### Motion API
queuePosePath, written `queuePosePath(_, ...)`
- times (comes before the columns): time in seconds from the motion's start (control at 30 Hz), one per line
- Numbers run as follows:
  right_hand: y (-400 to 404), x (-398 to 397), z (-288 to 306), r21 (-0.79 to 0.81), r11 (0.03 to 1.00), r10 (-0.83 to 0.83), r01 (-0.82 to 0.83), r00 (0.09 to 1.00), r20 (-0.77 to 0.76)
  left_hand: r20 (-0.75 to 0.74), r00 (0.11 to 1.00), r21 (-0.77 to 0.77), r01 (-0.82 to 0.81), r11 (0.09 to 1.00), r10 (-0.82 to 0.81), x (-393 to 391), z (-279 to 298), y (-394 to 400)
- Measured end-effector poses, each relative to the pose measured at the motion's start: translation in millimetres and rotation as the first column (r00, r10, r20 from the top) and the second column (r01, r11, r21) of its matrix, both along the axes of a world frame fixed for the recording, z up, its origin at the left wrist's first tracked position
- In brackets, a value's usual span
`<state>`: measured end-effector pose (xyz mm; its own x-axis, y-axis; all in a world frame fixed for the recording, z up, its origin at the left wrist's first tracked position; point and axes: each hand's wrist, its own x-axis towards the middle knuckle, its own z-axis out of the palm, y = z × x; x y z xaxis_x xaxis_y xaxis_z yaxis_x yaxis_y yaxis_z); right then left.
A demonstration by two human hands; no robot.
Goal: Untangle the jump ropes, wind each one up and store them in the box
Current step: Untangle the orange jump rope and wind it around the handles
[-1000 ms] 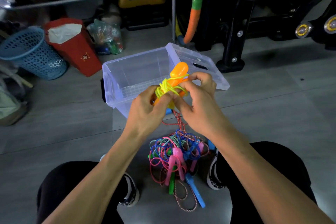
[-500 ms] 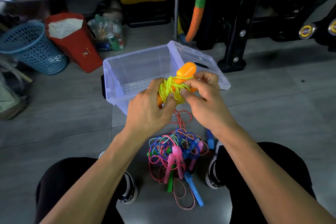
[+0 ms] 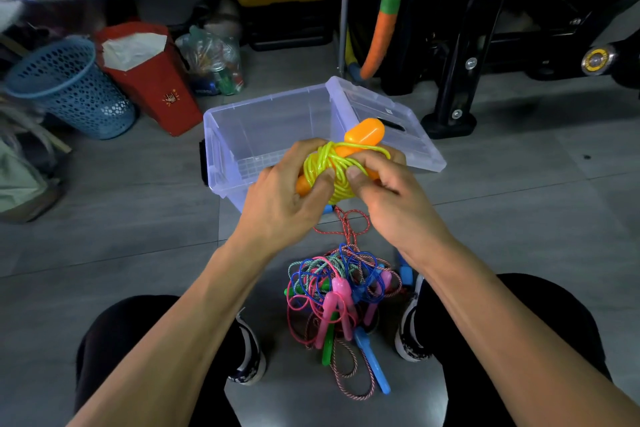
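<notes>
Both hands clamp the yellow rope (image 3: 327, 172): left hand (image 3: 282, 199) grips the bundle, right hand (image 3: 388, 189) pinches its cord | change: coils tighter around the orange handles (image 3: 363, 132) than a second ago, winding nearly done | box (image 3: 242, 121) just behind our grip | tangled ropes (image 3: 341, 288) below.

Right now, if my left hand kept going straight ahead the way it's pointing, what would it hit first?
Probably the clear plastic box: the left hand, gripping the yellow rope bundle, points forward at its near wall, though depth is unclear.
</notes>
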<state>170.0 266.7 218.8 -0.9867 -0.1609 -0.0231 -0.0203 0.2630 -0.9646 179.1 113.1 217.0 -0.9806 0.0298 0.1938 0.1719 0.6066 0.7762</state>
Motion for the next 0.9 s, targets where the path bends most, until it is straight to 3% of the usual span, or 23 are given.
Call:
queuePosePath(0.23,2.4,3.4,3.6,-0.074,0.996,0.062,-0.057,0.996,0.069,-0.015,0.99,0.089,0.14,0.986,-0.139,-1.9,2.8,-11.3)
queuePosePath(0.4,9.8,5.5,9.2,-0.072,0.989,0.138,-0.13,0.983,0.123,0.047,0.991,0.195,0.113,0.974,-0.124,4.2,4.1,-8.4)
queuePosePath(0.57,14.9,5.6,7.5,0.221,0.955,0.194,-0.197,0.98,0.037,0.2,0.968,0.288,0.092,0.953,-0.154,5.7,11.6,-2.7)
queuePosePath(0.63,18.8,4.9,3.7,0.331,0.915,0.243,-0.231,0.97,0.004,0.17,0.967,0.254,0.142,0.957,-0.189,6.5,13.9,-3.7)
queuePosePath(0.8,24.0,6.0,3.9,0.454,0.889,0.181,-0.061,0.957,-0.226,0.165,0.966,0.298,0.143,0.944,-0.199,5.1,14.8,2.6)
queuePosePath(0.9,21.4,9.8,4.7,0.429,0.903,0.137,0.015,0.937,-0.322,0.182,0.96,0.34,0.139,0.93,-0.211,2.0,17.1,5.5)
